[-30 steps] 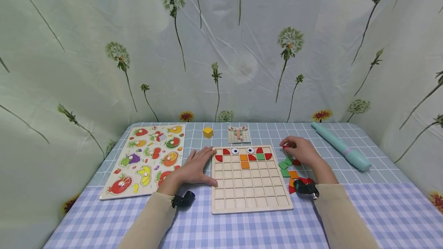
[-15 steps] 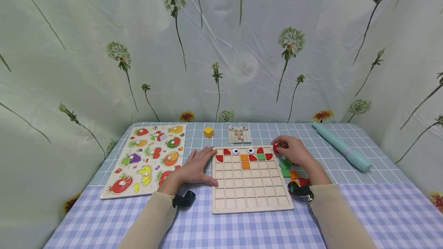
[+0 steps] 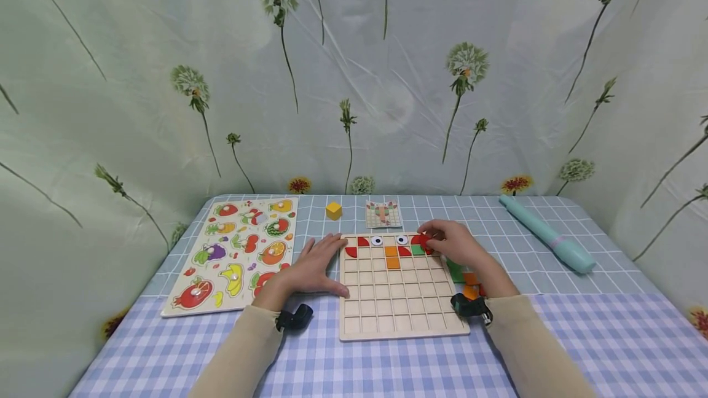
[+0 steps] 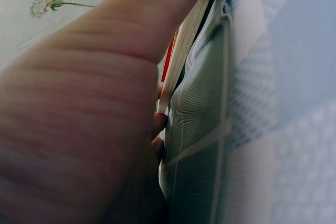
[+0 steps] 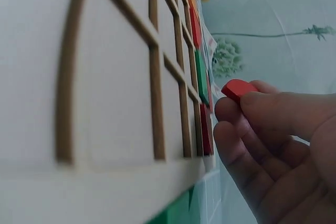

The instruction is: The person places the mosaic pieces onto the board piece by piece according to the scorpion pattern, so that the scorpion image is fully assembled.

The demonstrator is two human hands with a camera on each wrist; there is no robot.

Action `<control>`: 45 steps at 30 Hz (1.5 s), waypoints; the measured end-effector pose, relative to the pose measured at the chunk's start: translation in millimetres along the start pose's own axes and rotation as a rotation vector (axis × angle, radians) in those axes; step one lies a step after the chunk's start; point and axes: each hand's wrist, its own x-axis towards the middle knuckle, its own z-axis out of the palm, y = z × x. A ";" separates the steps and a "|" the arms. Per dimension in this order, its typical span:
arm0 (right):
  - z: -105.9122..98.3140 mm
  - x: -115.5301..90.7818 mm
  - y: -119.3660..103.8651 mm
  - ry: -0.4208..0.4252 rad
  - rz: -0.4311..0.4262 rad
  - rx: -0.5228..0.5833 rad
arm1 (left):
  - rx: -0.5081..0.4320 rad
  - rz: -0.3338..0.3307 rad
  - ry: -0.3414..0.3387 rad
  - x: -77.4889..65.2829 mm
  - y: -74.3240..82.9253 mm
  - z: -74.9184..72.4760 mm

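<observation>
My right hand (image 3: 456, 243) pinches a red quarter-circle tile (image 5: 239, 88) between thumb and fingertips, over the top right corner of the wooden grid board (image 3: 402, 292). In the right wrist view the tile is held up off the board, near a green tile (image 5: 200, 76) and a red tile (image 5: 206, 129) set in the grid. My left hand (image 3: 312, 269) rests along the board's left edge, fingers stretched and thumb at the rim. Red, orange (image 3: 392, 262) and green pieces and two eye tiles (image 3: 377, 241) fill cells in the upper rows.
Loose green and orange tiles (image 3: 471, 291) lie right of the board, partly under my right wrist. Behind the board is a small pattern card (image 3: 383, 214), with a yellow cube (image 3: 334, 210) to its left. A fruit puzzle (image 3: 232, 250) lies left, a turquoise tube (image 3: 547, 235) right.
My right hand has moved left from beside the loose tiles to over the board's top right corner, carrying the red tile. My left hand has stayed in place.
</observation>
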 end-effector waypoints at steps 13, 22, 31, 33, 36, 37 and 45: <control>9.3 -1.9 -12.8 -0.006 -0.078 0.027 | 0.009 0.006 0.001 -1.0 0.1 -0.5; 12.1 -0.4 -18.6 -0.031 -0.081 0.016 | 0.012 -0.005 -0.006 0.0 1.5 -1.2; 12.2 5.2 -32.5 -0.034 -0.124 0.046 | 0.010 -0.005 -0.004 -1.2 1.2 -2.3; 13.0 7.9 -35.9 -0.048 -0.132 0.052 | 0.008 -0.006 -0.001 -1.6 1.2 -2.4; 15.5 12.4 -40.3 -0.074 -0.131 0.073 | 0.008 -0.005 -0.001 -2.0 1.0 -2.2; 16.6 13.7 -41.7 -0.083 -0.131 0.081 | 0.008 -0.006 0.000 -2.0 1.0 -2.1; 29.8 24.4 -50.9 -0.138 -0.161 0.036 | 0.000 0.000 0.001 -1.7 0.8 -1.6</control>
